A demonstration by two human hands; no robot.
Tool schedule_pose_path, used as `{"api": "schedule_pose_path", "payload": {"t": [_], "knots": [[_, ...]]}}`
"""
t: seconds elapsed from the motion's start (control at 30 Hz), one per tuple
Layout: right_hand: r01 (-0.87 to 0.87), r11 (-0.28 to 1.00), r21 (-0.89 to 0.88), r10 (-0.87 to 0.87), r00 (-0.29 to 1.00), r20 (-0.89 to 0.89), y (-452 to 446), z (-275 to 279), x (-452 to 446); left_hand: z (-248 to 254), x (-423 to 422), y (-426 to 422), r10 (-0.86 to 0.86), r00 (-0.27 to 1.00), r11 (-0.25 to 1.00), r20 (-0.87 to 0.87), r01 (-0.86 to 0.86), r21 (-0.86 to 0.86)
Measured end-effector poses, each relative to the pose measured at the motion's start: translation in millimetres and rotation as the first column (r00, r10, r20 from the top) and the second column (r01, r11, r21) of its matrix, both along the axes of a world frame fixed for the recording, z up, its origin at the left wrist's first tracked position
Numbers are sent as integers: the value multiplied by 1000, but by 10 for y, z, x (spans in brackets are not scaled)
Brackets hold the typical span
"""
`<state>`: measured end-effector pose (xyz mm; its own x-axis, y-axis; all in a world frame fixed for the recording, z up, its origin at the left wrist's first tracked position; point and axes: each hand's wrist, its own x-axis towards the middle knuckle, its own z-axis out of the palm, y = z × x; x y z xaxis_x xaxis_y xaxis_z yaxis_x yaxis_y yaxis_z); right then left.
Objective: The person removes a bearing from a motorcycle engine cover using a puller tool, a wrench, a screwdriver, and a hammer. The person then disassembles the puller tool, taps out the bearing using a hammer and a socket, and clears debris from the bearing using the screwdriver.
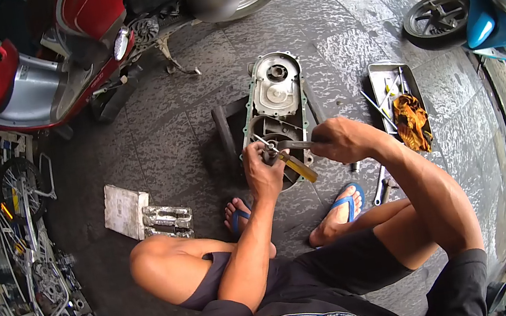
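Note:
A long grey metal engine case (pixel 280 91) lies on a low dark stand (pixel 224 133) in front of me. My left hand (pixel 263 171) is closed at its near end, fingers around a screwdriver (pixel 299 168) with a yellow handle. The screwdriver's shaft slants up and left across the case, its handle down and right. From the right, my right hand (pixel 344 139) is closed around a dark metal tool (pixel 296 145), which reaches left to the screwdriver. My fingers hide part of that tool, so its exact kind does not show.
Right of the case stands a metal tray (pixel 375 80) with tools and an orange-brown rag (pixel 412 123). A wrench (pixel 379 185) lies by my right foot. Left are a flat block (pixel 126 211) and a metal part (pixel 169 220). Motorcycles (pixel 97 50), (pixel 488 11) stand farther off.

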<state>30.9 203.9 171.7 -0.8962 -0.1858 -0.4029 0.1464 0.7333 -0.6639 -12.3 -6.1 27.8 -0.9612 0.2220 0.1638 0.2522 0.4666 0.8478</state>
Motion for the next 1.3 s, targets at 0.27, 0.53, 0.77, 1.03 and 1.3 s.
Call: {"api": "schedule_pose_path", "payload": {"t": [0.27, 0.53, 0.77, 1.03, 1.3], "knots": [[34, 999, 2, -34, 999, 24, -15, 8, 47, -36, 25, -86, -67, 998, 998, 10, 67, -13], [85, 996, 2, -85, 994, 72, -63, 112, 45, -87, 156, -64, -76, 970, 997, -232, 78, -3], [65, 998, -2, -65, 995, 79, -71, 102, 45, -10, 162, -9, 61, 984, 983, -166, -30, 182], [124, 992, -6, -122, 982, 145, -90, 169, 83, -65, 81, -43, 0, 994, 990, -108, 16, 142], [138, 988, -72, -118, 966, 231, -102, 202, 89, -153, -59, 28, -157, 976, 982, -153, 171, 81]]}}
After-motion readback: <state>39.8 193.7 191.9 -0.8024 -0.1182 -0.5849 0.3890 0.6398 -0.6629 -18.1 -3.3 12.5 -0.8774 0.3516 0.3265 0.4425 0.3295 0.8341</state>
